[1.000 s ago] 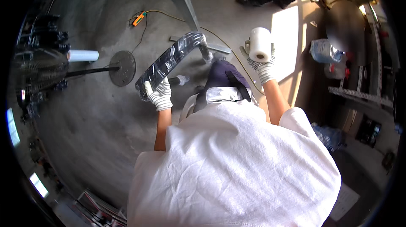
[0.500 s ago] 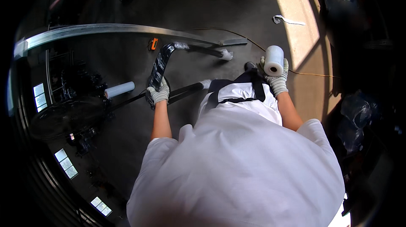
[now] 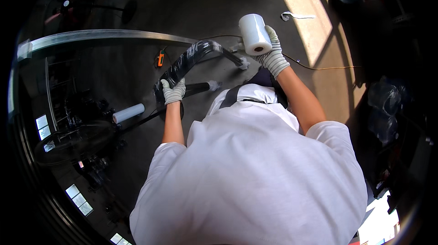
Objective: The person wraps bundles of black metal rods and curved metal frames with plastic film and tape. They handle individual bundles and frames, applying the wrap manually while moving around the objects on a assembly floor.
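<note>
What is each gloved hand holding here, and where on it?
The right hand holds a white roll of stretch film by its lower end. The left hand grips the black curved part wrapped in film near its lower end.

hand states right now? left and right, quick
Left hand: closed, gripping the curved black part wrapped in clear film.
Right hand: closed, holding the roll of clear film.

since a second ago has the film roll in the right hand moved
Cannot tell for sure: the camera swung, but the roll in the right hand now sits nearer the wrapped black part.
</note>
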Available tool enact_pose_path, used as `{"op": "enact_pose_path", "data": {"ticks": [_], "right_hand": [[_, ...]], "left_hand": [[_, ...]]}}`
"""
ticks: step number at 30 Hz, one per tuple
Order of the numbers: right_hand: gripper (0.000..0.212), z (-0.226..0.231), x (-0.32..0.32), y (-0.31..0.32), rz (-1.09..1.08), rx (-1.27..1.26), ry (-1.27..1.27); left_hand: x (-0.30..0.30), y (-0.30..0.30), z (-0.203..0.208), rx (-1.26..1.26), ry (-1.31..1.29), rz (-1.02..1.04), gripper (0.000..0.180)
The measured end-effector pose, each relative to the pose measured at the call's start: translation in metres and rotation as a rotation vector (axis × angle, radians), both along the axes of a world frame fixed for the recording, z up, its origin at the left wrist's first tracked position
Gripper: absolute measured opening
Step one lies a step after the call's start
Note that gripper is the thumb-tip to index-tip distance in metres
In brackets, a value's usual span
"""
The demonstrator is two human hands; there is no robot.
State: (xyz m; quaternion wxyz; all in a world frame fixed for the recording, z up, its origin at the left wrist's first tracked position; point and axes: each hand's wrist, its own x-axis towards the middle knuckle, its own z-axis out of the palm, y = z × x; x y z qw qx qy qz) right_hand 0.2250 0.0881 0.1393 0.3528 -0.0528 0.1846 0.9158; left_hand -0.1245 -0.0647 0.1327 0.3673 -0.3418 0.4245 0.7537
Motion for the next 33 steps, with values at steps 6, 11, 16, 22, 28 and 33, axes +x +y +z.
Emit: {"op": "enact_pose_path", "data": {"ticks": [6,11,16,22,28,33], "right_hand": [[0.069,-0.009,0.000,-0.023,0.001,0.018,-0.101],[0.067,0.010,-0.003,-0.038,-0.043,0.006,-0.150],[0.070,0.015,-0.016,-0.047,0.057,0.097,-0.359],[0.072,0.015,-0.024,-0.064,0.195,0.177,-0.452],[0.071,0.021,-0.020,-0.080,0.225,0.190,-0.493],[0.077,0.005,0.007,-0.091,0.194,0.178,-0.600]], "left_hand": [[-0.027,0.026,-0.001,0.060,-0.019,-0.150,0.032],[-0.039,0.049,-0.007,0.090,0.098,-0.244,0.025],[-0.053,0.062,-0.016,0.177,0.070,-0.229,0.028],[-0.061,0.064,-0.039,0.445,0.091,-0.208,0.033],[-0.050,0.072,-0.058,0.866,0.266,-0.219,0.050],[-0.046,0.085,-0.063,1.152,0.258,-0.187,0.053]]}}
